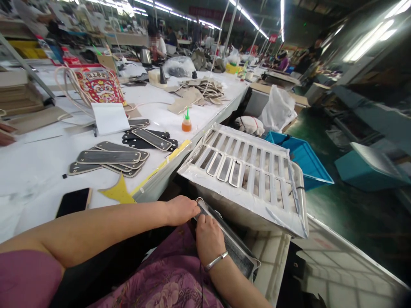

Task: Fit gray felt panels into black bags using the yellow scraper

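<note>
A long dark panel with pale edging (pixel 236 246) slants across my lap, beside the slotted white rack. At its upper end my left hand (pixel 182 210) is closed, fingers bent over the edge. My right hand (pixel 210 237), with a silver bangle at the wrist, is curled close by, its fingertips pressed on the panel's dark face. Whatever lies under the fingers is hidden. Three small pale-edged strips (pixel 224 167) lie on the slotted rack (pixel 205 180) just beyond my hands. To the left, several dark strips with eyelets (pixel 109 157) are piled on the table.
On the white table (pixel 41 158) are a phone (pixel 74 202), a yellow scrap (pixel 119 191), an orange bottle with green nozzle (pixel 186 121) and a white pad (pixel 110 119). A blue crate (pixel 308 160) stands right of the rack. Another person's hand (pixel 5 134) shows at the left edge.
</note>
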Available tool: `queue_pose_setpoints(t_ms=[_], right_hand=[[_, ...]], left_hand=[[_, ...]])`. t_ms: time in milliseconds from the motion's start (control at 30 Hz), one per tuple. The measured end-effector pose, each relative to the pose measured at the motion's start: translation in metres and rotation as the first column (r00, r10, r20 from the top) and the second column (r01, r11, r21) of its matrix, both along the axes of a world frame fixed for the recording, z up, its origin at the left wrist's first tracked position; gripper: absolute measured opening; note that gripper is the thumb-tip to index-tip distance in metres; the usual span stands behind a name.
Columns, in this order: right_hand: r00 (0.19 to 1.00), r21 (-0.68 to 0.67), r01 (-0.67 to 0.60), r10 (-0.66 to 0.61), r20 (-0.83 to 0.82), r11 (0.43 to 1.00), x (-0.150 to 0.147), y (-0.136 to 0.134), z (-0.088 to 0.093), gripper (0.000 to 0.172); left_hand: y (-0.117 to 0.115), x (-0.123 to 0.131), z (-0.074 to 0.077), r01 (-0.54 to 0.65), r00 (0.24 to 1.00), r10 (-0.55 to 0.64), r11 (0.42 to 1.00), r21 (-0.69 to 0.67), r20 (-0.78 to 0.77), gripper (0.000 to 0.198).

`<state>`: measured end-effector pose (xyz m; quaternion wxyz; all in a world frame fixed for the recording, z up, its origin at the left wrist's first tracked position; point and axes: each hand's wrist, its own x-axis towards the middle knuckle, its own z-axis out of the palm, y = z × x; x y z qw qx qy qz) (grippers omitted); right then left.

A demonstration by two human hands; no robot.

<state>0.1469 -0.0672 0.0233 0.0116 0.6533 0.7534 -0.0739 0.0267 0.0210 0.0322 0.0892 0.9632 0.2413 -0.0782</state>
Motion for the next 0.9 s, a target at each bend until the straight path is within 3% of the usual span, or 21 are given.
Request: queue_pose_setpoints(t_ms=[467,600,700,800,900], right_hand=[[1.000,0.018,-0.023,0.023,0.016,1.000,0.000,0.004,-0.003,0.026],[0.993,0.004,-0.054,0.054,-0.100,0.999,0.015,-0.003,-0.002,0.016],[0.984,-0.034,0.021,-0.026,-0.176,0.999,0.035,-0.015,0.002,0.021],[0.981,-0.092,0.111,-0.124,-0.151,0.990,0.050,-0.027,0.003,0.022],[0.981,-0.086,0.135,-0.146,-0.127,0.987,0.052,-0.033,0.001,0.020]], left_hand=[[0.004,-0.011,-0.006,0.088,0.995,-0.090,0.994,0.064,0.041,0.005],[0.006,-0.007,-0.006,0.109,0.993,-0.111,0.992,0.058,0.031,0.003],[0.005,-0.002,-0.003,0.105,0.992,-0.113,0.988,0.114,0.059,0.005],[0.003,0.002,-0.001,0.131,0.979,-0.155,0.976,0.175,0.130,0.003],[0.001,0.007,-0.005,0.178,0.962,-0.211,0.966,0.188,0.173,0.002]])
